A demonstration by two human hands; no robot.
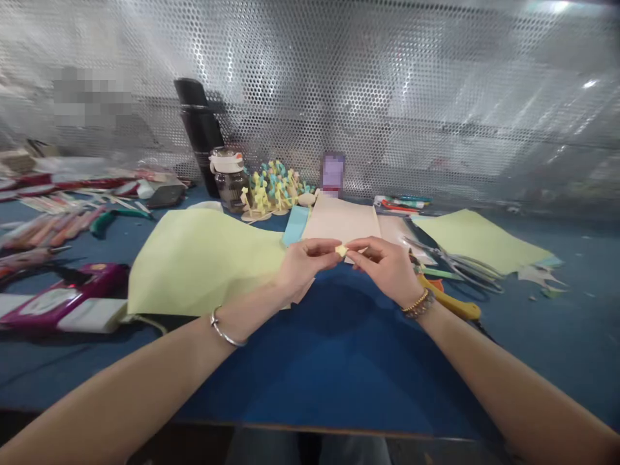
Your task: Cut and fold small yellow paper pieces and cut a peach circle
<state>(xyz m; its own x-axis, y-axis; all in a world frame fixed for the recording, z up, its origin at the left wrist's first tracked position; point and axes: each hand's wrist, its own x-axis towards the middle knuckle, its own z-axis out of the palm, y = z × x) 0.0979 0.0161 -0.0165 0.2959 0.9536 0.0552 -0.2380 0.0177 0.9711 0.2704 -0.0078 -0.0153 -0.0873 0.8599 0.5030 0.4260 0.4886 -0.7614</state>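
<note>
Between both hands, above the blue table, is a small pale yellow piece (341, 250), perhaps of folded paper. My left hand (310, 261) pinches it from the left with thumb and forefinger. From the right, the fingertips of my right hand (382, 263) close on the same piece. A large yellow-green sheet (203, 258) lies under and beside my left wrist. Just behind the hands are a cream sheet (341, 218) and a light blue sheet (295, 225).
Scissors (465, 263) and a yellow-handled tool (450, 299) lie right of my right hand. Yellow-green paper (479, 239) is farther right. Behind stand small yellow and blue figures (271, 190), a jar (229, 181) and a black bottle (198, 132). A purple device (62, 297) sits left.
</note>
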